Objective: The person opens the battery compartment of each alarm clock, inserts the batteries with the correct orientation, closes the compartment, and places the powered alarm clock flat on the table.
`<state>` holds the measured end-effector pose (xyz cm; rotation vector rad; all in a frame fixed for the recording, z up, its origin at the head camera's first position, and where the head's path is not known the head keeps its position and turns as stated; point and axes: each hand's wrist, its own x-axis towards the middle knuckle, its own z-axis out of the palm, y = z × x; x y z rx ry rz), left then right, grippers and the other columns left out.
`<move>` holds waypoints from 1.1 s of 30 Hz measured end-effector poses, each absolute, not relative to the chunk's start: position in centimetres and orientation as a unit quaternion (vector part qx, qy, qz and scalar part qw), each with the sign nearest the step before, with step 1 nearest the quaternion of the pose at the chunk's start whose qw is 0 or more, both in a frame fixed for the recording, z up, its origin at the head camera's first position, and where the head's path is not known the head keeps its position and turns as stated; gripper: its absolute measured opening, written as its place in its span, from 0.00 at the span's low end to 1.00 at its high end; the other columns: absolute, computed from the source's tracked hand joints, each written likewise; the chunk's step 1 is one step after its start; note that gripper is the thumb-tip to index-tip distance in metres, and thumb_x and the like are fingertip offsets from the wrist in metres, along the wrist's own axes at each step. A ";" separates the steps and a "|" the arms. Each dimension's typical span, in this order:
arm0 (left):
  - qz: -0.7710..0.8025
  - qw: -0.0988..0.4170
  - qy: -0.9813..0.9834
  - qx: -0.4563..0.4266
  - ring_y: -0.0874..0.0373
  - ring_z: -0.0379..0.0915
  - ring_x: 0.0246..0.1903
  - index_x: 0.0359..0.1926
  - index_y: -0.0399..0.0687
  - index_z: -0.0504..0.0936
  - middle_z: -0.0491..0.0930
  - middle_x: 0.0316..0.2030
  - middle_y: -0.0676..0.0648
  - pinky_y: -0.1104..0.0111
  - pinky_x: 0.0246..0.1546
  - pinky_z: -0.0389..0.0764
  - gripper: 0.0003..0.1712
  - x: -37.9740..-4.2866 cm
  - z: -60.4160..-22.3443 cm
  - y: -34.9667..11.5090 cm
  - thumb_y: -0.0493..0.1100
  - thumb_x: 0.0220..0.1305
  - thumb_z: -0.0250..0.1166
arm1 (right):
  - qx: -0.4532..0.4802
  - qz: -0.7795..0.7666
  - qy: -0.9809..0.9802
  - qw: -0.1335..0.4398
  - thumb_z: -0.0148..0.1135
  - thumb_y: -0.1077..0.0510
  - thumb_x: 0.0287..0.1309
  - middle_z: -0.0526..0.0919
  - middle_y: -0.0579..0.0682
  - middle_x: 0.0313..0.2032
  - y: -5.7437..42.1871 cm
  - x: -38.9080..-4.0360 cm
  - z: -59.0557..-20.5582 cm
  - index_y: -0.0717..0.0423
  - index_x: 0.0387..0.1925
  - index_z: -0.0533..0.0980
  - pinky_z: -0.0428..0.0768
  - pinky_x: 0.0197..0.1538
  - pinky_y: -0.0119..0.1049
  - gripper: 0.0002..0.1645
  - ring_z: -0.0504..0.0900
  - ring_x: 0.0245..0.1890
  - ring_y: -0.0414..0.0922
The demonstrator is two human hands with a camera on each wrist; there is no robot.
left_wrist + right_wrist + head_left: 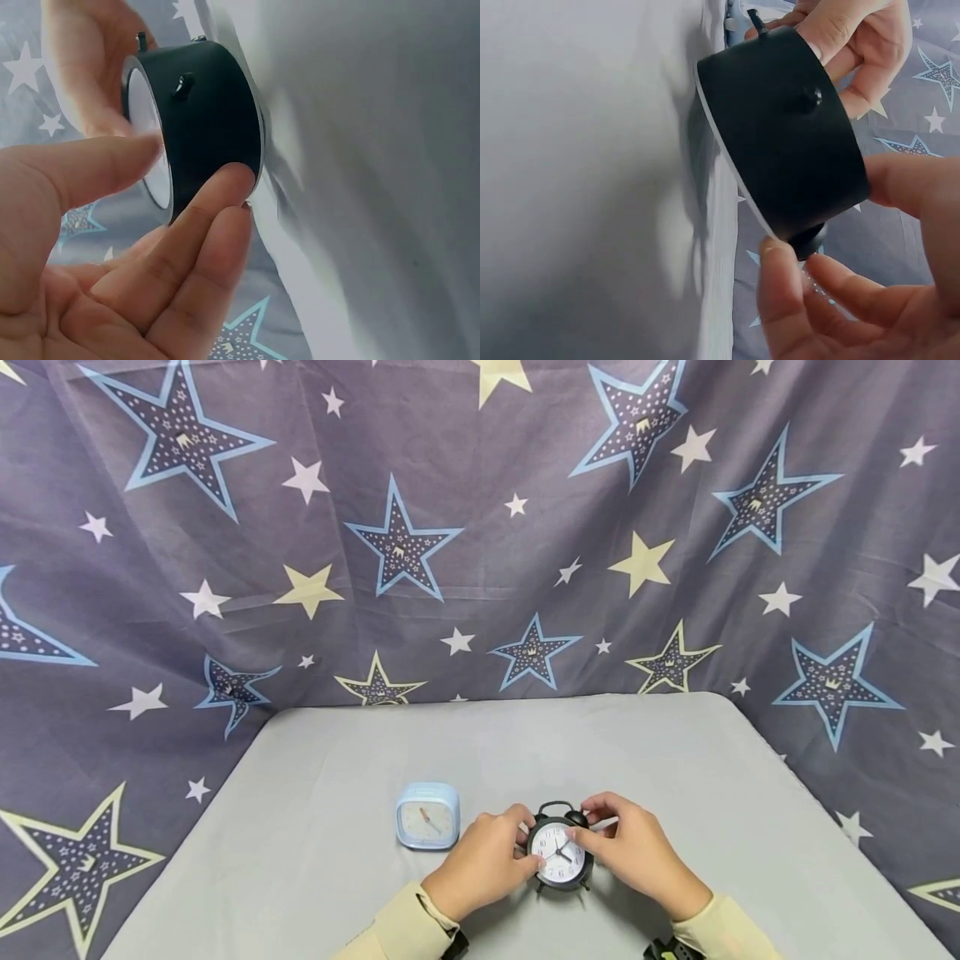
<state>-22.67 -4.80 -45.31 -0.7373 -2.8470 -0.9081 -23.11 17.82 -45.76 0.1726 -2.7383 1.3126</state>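
A black twin-bell alarm clock (555, 878) with a round white dial faces me at the front of the table, its top handle up and its short feet below. My left hand (486, 862) holds its left side, the thumb at the dial's edge and fingertips against the black casing (214, 105). On the other side my right hand (637, 845) grips the clock near the right bell, thumb over the front rim and fingers behind. In the right wrist view the casing (780, 142) looks tilted. Whether the feet touch the table I cannot tell.
Left of my hands a light blue square clock (427, 792) stands on the grey-covered table (315, 877). A dark curtain with stars (480, 527) hangs behind the table and along both sides.
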 end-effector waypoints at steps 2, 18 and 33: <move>-0.311 0.026 -0.920 -0.238 0.73 0.74 0.26 0.51 0.50 0.73 0.84 0.32 0.57 0.76 0.27 0.74 0.28 -22.7 -45.4 -4.8 0.50 0.49 0.71 | 0.056 0.442 -0.893 0.056 0.75 0.40 0.41 0.82 0.44 0.35 17.8 -23.1 -45.6 0.46 0.44 0.78 0.77 0.34 0.31 0.28 0.81 0.28 0.37; -0.337 0.003 -0.921 -0.198 0.65 0.70 0.34 0.71 0.62 0.60 0.70 0.48 0.52 0.70 0.33 0.73 0.41 -23.2 -45.5 -4.7 0.73 0.62 0.47 | 0.144 0.489 -0.853 0.114 0.78 0.40 0.35 0.78 0.42 0.37 16.8 -22.2 -45.5 0.45 0.48 0.76 0.81 0.34 0.31 0.35 0.81 0.30 0.39; -0.354 0.002 -0.906 -0.230 0.64 0.77 0.38 0.49 0.69 0.74 0.81 0.40 0.58 0.66 0.38 0.76 0.24 -23.9 -44.5 -5.8 0.72 0.57 0.56 | 0.143 0.509 -0.832 0.170 0.63 0.58 0.59 0.81 0.44 0.33 17.4 -22.3 -44.2 0.47 0.41 0.78 0.78 0.35 0.32 0.08 0.79 0.31 0.43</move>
